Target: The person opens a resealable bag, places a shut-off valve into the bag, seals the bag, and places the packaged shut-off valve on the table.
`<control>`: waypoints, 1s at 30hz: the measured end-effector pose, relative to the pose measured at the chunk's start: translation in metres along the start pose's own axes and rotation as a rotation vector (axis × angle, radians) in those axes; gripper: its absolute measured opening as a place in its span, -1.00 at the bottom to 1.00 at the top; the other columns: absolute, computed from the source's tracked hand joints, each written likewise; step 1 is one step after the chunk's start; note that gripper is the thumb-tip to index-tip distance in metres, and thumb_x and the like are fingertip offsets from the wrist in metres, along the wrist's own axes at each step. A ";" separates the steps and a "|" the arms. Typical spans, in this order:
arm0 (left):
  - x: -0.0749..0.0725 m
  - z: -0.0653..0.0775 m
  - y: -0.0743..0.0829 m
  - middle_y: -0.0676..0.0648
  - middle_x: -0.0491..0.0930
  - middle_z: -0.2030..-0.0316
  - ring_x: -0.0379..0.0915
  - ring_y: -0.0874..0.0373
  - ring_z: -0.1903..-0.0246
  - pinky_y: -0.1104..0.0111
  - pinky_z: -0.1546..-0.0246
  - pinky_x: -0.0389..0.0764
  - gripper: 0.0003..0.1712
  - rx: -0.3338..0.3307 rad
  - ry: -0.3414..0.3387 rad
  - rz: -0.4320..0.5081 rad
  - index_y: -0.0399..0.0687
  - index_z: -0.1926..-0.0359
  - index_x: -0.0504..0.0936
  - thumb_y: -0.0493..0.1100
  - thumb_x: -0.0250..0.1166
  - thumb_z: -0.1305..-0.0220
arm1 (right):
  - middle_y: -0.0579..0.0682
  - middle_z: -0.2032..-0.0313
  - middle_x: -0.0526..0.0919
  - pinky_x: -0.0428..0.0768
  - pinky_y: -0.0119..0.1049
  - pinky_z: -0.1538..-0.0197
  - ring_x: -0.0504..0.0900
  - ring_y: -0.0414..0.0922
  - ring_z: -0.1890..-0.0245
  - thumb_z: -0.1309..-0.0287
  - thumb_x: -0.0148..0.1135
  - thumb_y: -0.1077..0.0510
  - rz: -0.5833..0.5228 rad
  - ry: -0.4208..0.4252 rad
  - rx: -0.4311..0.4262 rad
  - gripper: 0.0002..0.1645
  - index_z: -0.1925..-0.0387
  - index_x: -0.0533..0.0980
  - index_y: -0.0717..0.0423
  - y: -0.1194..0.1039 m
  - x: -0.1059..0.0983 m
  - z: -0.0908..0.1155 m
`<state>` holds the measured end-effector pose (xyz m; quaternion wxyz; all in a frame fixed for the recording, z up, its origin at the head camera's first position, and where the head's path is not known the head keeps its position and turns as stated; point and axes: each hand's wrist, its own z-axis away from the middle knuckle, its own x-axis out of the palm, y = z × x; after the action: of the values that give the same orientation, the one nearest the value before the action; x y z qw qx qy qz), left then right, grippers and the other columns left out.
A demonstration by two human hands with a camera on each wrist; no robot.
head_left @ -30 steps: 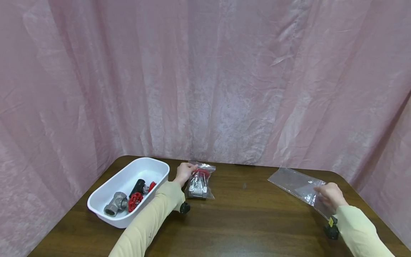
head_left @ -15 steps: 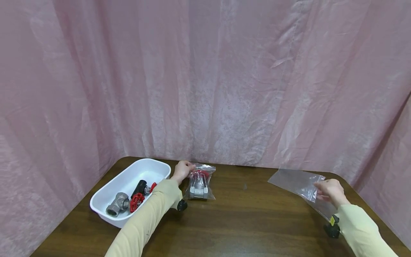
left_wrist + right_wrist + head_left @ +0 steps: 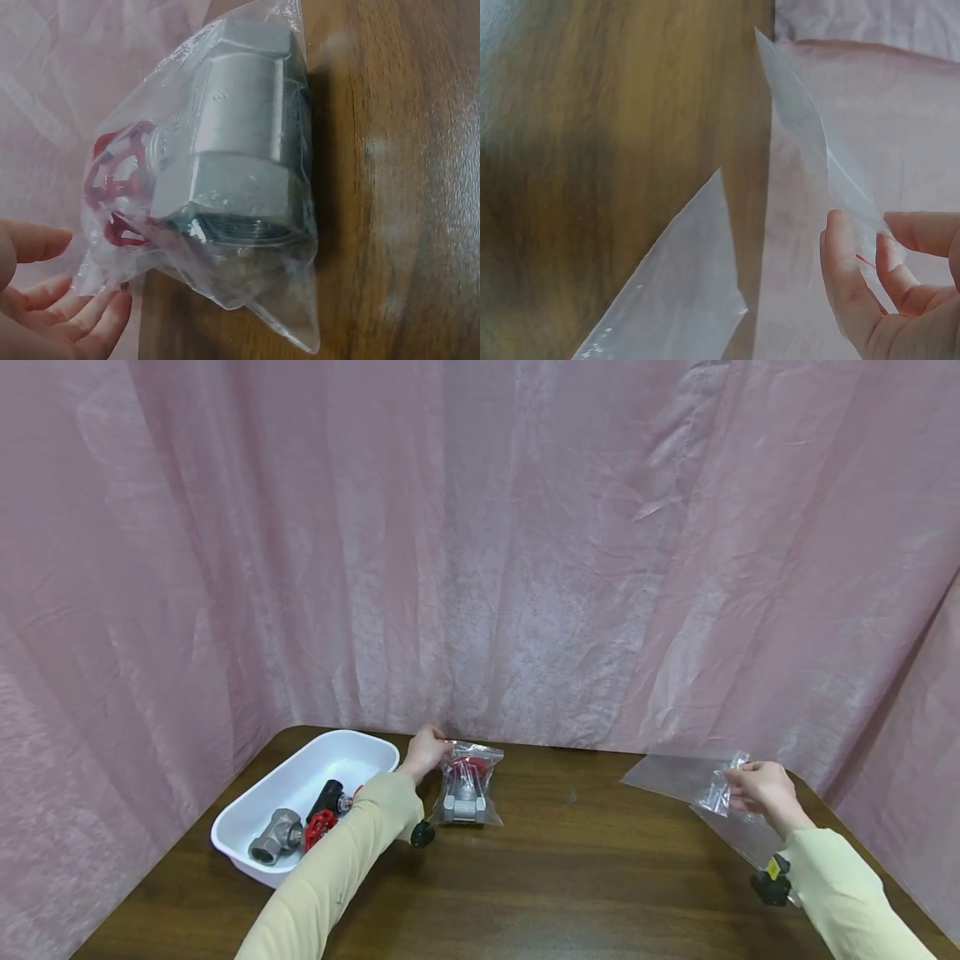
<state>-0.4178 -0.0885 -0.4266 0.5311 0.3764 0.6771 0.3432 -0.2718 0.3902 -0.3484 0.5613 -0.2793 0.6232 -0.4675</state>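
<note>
A grey metal valve (image 3: 465, 806) with a red handwheel (image 3: 120, 176) stands inside a clear zip bag (image 3: 487, 760) on the table. My left hand (image 3: 425, 752) is at the bag's upper left edge. In the left wrist view its thumb and fingers (image 3: 105, 322) are spread apart, with the fingertips at the bag's edge. On the right, my right hand (image 3: 763, 789) pinches a flat clear plastic bag (image 3: 799, 105) between thumb and fingers, lifted at its near end. Below it lies another clear bag (image 3: 675, 285) on the table.
A white tub (image 3: 337, 747) at the left holds a grey metal valve (image 3: 277, 835) with a red handwheel and a black-bodied part (image 3: 326, 797). The left forearm partly covers it. A pink curtain (image 3: 480, 568) hangs behind the brown wooden table (image 3: 570, 877).
My left hand has moved slightly up and left from the bagged valve, its fingers off the bag's front. My right hand has lifted and drawn back the near end of the clear bag.
</note>
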 end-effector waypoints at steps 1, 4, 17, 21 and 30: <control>-0.001 -0.002 -0.001 -0.18 0.51 0.47 0.47 -0.01 0.45 0.26 0.44 0.47 -0.69 0.007 0.002 -0.033 -0.26 0.35 0.42 -0.22 0.34 0.07 | -0.01 0.64 0.51 0.57 -0.27 0.47 0.55 -0.18 0.66 -0.12 0.07 0.29 0.005 0.001 -0.004 -0.62 0.21 0.27 0.61 -0.002 0.001 0.000; -0.005 -0.003 0.004 -0.24 0.49 0.42 0.43 -0.14 0.33 0.14 0.28 0.42 -0.63 0.016 0.009 -0.091 -0.31 0.36 0.43 -0.22 0.37 0.19 | -0.01 0.61 0.51 0.57 -0.27 0.47 0.56 -0.18 0.63 -0.12 0.09 0.27 0.028 0.005 -0.017 -0.54 0.14 0.23 0.64 -0.009 0.003 0.001; 0.031 -0.056 -0.056 -0.04 0.41 0.48 0.29 0.08 0.43 0.32 0.42 0.29 -0.81 0.409 0.207 -0.181 -0.06 0.41 0.51 -0.24 0.29 0.17 | -0.03 0.59 0.53 0.57 -0.27 0.46 0.57 -0.20 0.62 -0.14 0.10 0.24 -0.002 -0.082 -0.105 -0.59 0.19 0.26 0.59 -0.040 0.021 0.009; 0.005 0.005 0.022 -0.08 0.46 0.46 0.36 0.04 0.38 0.28 0.32 0.36 -0.87 0.371 0.124 -0.077 -0.18 0.41 0.54 -0.34 0.27 0.09 | -0.03 0.55 0.52 0.57 -0.28 0.46 0.56 -0.22 0.58 -0.14 0.11 0.23 0.045 -0.091 -0.139 -0.64 0.24 0.32 0.54 -0.050 0.028 0.014; 0.004 0.053 0.083 -0.10 0.51 0.41 0.43 0.06 0.36 0.31 0.30 0.42 -0.88 0.388 0.016 -0.046 -0.29 0.35 0.52 -0.42 0.22 -0.01 | 0.03 0.43 0.49 0.57 -0.27 0.44 0.53 -0.20 0.54 -0.16 0.15 0.20 0.126 -0.118 -0.256 -0.70 0.30 0.39 0.45 -0.073 0.046 0.027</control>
<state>-0.3545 -0.0415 -0.3673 0.4510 0.4534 0.7431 0.1970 -0.2687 0.3129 -0.3009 0.5851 -0.3361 0.6599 -0.3306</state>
